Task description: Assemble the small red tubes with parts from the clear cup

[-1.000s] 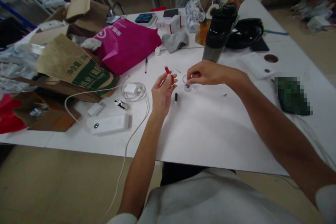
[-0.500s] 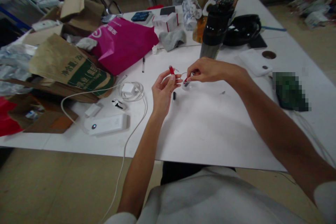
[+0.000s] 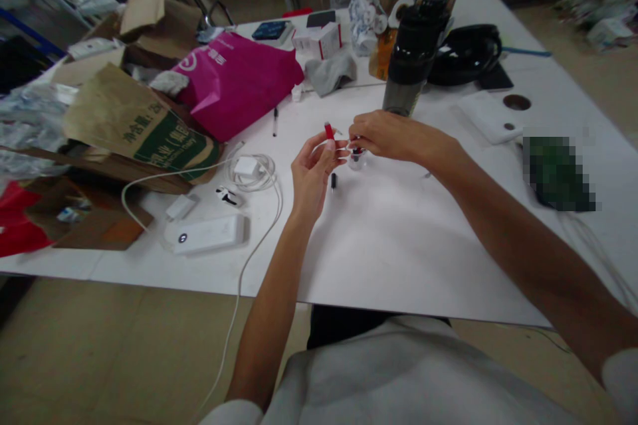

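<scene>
My left hand (image 3: pixel 312 172) is closed on a small red stick-like piece (image 3: pixel 329 131), which points up between thumb and fingers; its exact kind is unclear. Close beside it, my right hand (image 3: pixel 383 134) has its fingertips pinched together near the left fingertips. Whatever they grip is too small and hidden to name. Just below the right fingers sits a small clear container (image 3: pixel 357 163) with something dark and red in it. A short black cylinder (image 3: pixel 333 182), like a pen cap, stands or lies on the table by my left wrist.
A dark tumbler (image 3: pixel 400 83) stands behind my right hand. To the left are a white power bank (image 3: pixel 212 234), a coiled cable (image 3: pixel 272 176), a pen (image 3: pixel 275 122), a magenta bag (image 3: pixel 244 80) and open cardboard boxes (image 3: pixel 92 212). A grey cloth (image 3: pixel 329 74) lies further back.
My right hand has moved up and slightly left, closer to the left fingertips and away from the clear container. The left hand keeps its hold on the red piece.
</scene>
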A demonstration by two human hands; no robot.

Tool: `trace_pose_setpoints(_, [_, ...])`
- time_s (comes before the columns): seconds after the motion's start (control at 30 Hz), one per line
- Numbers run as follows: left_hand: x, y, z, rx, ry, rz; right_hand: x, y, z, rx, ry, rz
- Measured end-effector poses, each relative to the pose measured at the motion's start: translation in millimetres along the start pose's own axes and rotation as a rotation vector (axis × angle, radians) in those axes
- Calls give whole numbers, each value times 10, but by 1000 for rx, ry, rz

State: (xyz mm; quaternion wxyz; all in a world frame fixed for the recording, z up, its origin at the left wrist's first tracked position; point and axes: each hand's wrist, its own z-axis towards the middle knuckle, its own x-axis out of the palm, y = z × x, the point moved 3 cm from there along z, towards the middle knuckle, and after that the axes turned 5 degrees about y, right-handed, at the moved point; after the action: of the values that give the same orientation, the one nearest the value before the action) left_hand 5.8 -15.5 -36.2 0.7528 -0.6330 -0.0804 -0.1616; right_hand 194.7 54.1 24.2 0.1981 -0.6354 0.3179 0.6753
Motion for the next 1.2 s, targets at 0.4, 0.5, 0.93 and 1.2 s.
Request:
trace_pose_setpoints(0.4, [-3,-10,-1,2,5,18,-63,55,-30,30,35,-45])
trace_pose_setpoints(0.5, [-2,-12,-3,4,11,25,-77,70,-36,34,34,-68])
trace_pose_setpoints(0.93, [24,-23,-4,-38,-6,22,-17,54,-27,55,42,-108])
trace_pose_setpoints(1.2, [-27,17,0,-27,-70,44,-32,39,-27,44,34,-67])
